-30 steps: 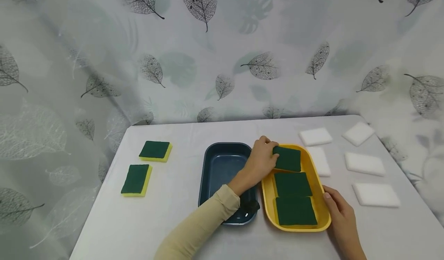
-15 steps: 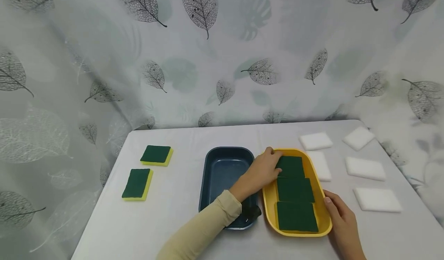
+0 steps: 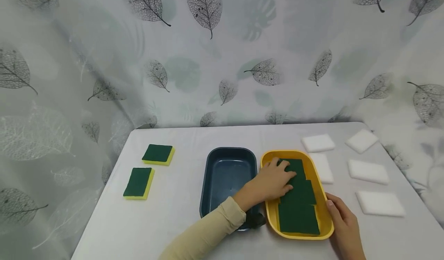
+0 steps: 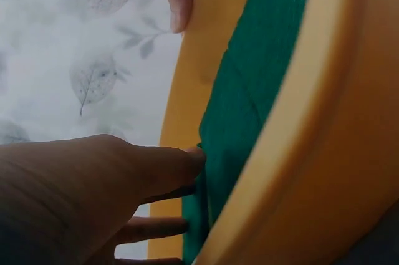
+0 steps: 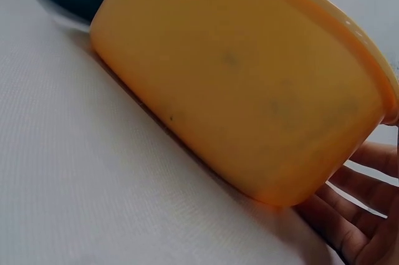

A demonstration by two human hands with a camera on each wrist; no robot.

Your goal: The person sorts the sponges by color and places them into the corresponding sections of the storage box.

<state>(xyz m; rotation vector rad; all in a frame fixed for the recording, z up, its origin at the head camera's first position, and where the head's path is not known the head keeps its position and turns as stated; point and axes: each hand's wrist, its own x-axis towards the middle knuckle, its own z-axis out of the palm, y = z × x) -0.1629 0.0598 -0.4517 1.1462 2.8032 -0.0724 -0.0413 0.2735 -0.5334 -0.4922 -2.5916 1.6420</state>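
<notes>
My left hand (image 3: 272, 179) lies over the yellow plastic tray (image 3: 327, 222), fingers spread and touching the green scouring side of the sponges. Three sponges lie in a row there: a back one (image 3: 296, 168), a middle one (image 3: 308, 192) and a front one (image 3: 299, 218); the hand covers part of the back two. In the left wrist view, the fingertips of the left hand (image 4: 112, 190) meet the green surface just inside the tray wall (image 4: 349, 90). My right hand (image 3: 344, 223) grips the tray's right rim, thumb on top. The right wrist view shows its fingers (image 5: 358, 212) against the outer wall.
A dark blue tray (image 3: 227, 175) stands left of the yellow one, partly under my left forearm. Two green-and-yellow sponges (image 3: 157, 154) lie at the left of the white table (image 3: 180, 198). Several white sponge pads (image 3: 379, 203) lie at the right. A leaf-patterned curtain (image 3: 222, 59) hangs behind.
The back sponge, tilted in my left hand's grip a second ago, now lies in the tray. The left hand has let go and spread its fingers over the sponges. My right hand stays on the rim.
</notes>
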